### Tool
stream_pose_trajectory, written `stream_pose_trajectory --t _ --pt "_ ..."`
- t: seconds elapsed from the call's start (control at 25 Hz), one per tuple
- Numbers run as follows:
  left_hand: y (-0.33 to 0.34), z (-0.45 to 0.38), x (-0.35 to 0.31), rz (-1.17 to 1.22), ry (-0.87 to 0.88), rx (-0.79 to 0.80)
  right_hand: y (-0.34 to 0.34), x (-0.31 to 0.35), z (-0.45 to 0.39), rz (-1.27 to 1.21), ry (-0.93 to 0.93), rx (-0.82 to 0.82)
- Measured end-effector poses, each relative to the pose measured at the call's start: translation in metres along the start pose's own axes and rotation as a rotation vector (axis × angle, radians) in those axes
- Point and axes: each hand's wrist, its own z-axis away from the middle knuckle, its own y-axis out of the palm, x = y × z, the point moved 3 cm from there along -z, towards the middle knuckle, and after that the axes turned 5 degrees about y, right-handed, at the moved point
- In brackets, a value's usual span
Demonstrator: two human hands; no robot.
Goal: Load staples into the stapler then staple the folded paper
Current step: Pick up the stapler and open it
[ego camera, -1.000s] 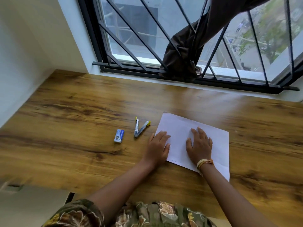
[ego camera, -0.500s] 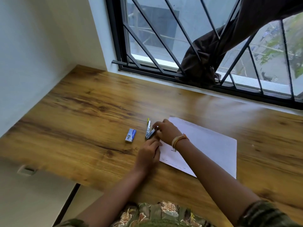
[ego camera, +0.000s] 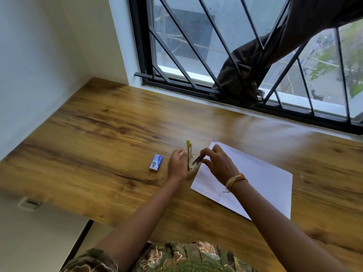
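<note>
Stapler (ego camera: 190, 157), a small silver metal one with a yellow tip, sits between both hands just above the wooden desk, hinged wide open so its two arms form a V: one arm points up and away toward the window, the other slants right. Left hand (ego camera: 177, 165) has its fingers curled against the left side of the upright arm, gripping it near the hinge. Right hand (ego camera: 218, 165) pinches the slanted arm with thumb and curled fingertips, its knuckles raised over the near left corner of the paper. A band of yellow and orange threads (ego camera: 234, 180) circles the right wrist.

White folded sheet of paper (ego camera: 261, 181) lies flat on the desk just right of the stapler, under the right forearm. Small blue-and-white box of staples (ego camera: 156, 162) lies flat on the desk, near the left hand but apart from it.

Brown wood-grain desk (ego camera: 98, 134) runs back to a black barred window (ego camera: 196, 55), where dark brown cloth (ego camera: 255, 65) hangs through the bars.
</note>
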Motion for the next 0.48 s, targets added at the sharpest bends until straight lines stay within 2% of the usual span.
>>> stream_pose_trajectory --t 0.12,0.24,0.36,0.48 --pt "0.01 -0.007 -0.007 0.188 -0.067 0.193 -0.002 0.003 0.009 0.081 0.042 -0.052" --pt "0.015 -0.006 -0.004 0.292 -0.075 0.288 -0.006 0.004 0.014 0.121 0.055 -0.122" --pt "0.016 -0.011 0.0 0.265 -0.118 0.236 -0.012 0.006 0.017 0.145 0.007 -0.189" --pt "0.019 -0.025 0.004 0.461 -0.304 0.17 -0.013 0.018 0.026 0.058 -0.055 -0.216"
